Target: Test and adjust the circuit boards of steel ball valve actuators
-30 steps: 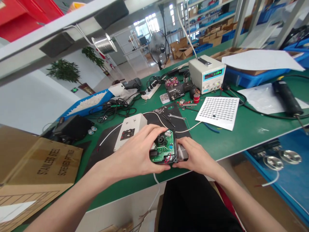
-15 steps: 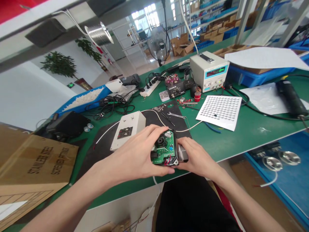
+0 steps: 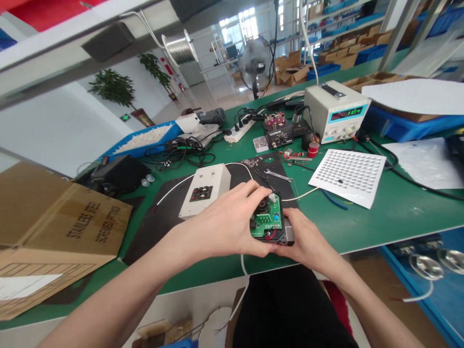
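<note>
Device location: the open device unit (image 3: 277, 223), with its green circuit board (image 3: 268, 220) exposed, sits just below and right of the frame centre, near the front edge of the counter (image 3: 348, 232). Whether its underside touches the counter or is raised cannot be determined.

Hand position: the unit is between the two hands, and both are in contact. The left hand (image 3: 232, 223) grasps it from the left, fingers over the upper edge and thumb along the lower edge. The right hand (image 3: 308, 241) grips the right side; some of its fingertips are hidden. Neither hand is nearer, though the left covers more of the unit.

Orientation: the board faces up toward the camera. The left hand hides one end, so the long axis cannot be confirmed.

Adjacent items: a white box (image 3: 222, 183) lies to the upper left; a wrench (image 3: 278, 175) lies above.
</note>
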`<state>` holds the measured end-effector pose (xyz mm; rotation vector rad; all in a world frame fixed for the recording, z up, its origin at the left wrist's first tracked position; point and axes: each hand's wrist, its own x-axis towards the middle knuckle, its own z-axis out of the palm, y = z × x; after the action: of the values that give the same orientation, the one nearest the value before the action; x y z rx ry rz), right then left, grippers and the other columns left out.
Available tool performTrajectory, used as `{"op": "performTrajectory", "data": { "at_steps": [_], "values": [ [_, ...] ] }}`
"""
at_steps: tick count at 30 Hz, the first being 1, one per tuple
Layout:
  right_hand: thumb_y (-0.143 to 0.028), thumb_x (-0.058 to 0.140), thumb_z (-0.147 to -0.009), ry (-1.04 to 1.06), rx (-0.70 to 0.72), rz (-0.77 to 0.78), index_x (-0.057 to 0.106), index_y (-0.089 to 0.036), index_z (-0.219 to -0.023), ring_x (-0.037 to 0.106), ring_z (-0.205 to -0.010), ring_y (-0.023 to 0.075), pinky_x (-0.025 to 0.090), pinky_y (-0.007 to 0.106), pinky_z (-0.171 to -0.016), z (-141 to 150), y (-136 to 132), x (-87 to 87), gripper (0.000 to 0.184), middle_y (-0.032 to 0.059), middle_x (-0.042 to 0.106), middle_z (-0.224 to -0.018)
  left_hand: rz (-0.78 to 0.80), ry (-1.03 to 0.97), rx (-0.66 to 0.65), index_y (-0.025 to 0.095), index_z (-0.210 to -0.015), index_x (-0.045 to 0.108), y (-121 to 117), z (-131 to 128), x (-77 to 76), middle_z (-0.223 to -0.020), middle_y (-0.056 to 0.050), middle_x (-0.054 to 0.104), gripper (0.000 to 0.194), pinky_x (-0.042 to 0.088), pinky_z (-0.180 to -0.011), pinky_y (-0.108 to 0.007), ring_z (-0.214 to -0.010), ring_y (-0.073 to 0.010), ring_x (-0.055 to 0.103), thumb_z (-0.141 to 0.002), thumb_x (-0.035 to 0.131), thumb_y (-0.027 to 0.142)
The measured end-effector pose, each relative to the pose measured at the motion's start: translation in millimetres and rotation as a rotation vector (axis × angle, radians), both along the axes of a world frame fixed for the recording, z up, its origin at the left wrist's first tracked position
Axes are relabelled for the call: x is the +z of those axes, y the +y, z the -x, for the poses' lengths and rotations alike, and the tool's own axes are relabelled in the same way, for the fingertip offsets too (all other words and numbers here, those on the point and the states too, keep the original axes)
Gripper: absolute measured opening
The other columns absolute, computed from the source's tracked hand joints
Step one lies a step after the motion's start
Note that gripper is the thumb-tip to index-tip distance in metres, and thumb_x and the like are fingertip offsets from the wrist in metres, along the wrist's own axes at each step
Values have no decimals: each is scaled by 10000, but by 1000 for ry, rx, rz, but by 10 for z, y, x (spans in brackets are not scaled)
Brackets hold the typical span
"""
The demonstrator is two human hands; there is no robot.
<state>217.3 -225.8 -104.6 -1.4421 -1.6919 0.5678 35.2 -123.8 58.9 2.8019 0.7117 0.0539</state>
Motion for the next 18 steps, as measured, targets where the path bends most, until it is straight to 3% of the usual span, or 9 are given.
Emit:
{"op": "performTrajectory", "data": {
  "at_steps": [4,7,10,13,18],
  "values": [
    [-451,900,-722,23,-95,-40,452,-255,-1370,618,-1179,324,536,466,-965,20,-23,-10,812,100,605,-1304,142,30,38,234,-1313,550,145,-16,61,-1241,-74,577,799,533,-834,-380,-1003,-264,642,-682,832,633],
    [-485,898,-736,-22,-130,-91,459,-241,-1340,602,-1180,338,534,486,-968,17,-41,-25,786,114,604,-1280,208,-11,52,251,-1357,516,237,2,30,-1361,-85,508,836,548,-837,-379,-1033,-257,645,-692,821,656],
    [-496,863,-789,-89,-130,-128,496,-244,-1304,593,-1182,346,534,495,-966,4,-35,-61,681,118,619,-1259,197,-159,91,265,-1440,449,257,32,-122,-1421,-104,474,875,548,-946,-410,-1181,-283,610,-738,805,646],
    [-505,827,-830,-140,-138,-147,488,-253,-1380,578,-1236,348,514,514,-1030,-5,-3,-124,693,125,611,-1331,113,-259,130,217,-1540,369,295,25,-326,-1482,-160,457,1023,468,-1112,-464,-1364,-342,515,-731,824,646],
    [-548,757,-884,-198,-196,-173,384,-237,-1528,558,-1293,358,502,536,-1068,0,47,-215,806,150,587,-1414,141,-177,173,170,-1550,419,601,-85,-471,-1585,-169,460,1000,384,-1186,-433,-1453,-350,461,-764,784,668]
  ]
}}
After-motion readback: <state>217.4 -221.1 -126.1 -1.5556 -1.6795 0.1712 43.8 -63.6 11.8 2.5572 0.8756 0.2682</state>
